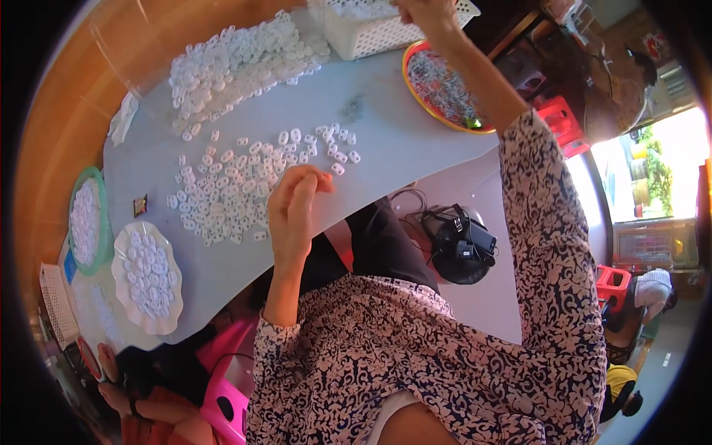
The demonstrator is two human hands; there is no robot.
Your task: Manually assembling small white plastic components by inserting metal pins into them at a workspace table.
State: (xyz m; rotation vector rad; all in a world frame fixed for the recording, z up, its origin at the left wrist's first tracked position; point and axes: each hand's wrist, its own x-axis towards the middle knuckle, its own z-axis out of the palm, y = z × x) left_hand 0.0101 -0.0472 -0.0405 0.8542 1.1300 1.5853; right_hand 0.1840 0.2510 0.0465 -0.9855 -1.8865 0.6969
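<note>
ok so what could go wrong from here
The right forearm crosses over the red-and-yellow-rimmed tray near the edge of the table; a bump might spill its small grey pieces.
Loose white oval pieces lie close to the left hand and could get brushed off.
The scalloped white dish sits near the table's edge, so a nudge might tip it.

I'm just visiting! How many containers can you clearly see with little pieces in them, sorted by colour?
White: 2 (holed basket, wavy-edged plate)
Green: 1 (round container)
Red and yellow: 1 (round tray)
Total: 4
</note>
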